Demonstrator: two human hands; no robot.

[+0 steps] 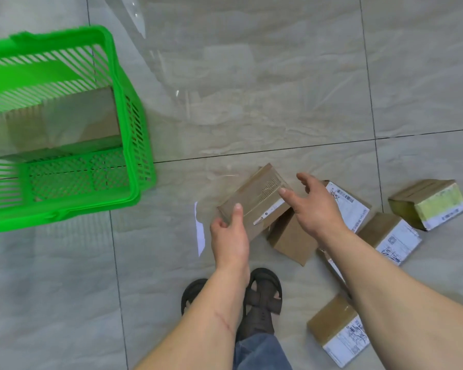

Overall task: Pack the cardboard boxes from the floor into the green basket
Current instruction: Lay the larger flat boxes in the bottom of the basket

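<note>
Left hand [229, 233] grips brown box [254, 201], right of green basket [129, 134]. Right hand [316, 206] spread open, empty. Next: carry box to basket.

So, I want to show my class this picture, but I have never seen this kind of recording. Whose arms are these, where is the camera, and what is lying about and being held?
There is no machine here. A person wears a wide-angle camera on the head, so you look down along their own bare arms to a tiled floor and their sandalled feet.

The left hand holds a taped cardboard box by its near end, thumb on top. The right hand hovers with fingers spread at the box's far end, its grip not closed.

To the left stands a green basket with one large cardboard box already inside. To the right, several more boxes lie on the floor: a plain one, some with white labels, and one with a yellowish side.
</note>
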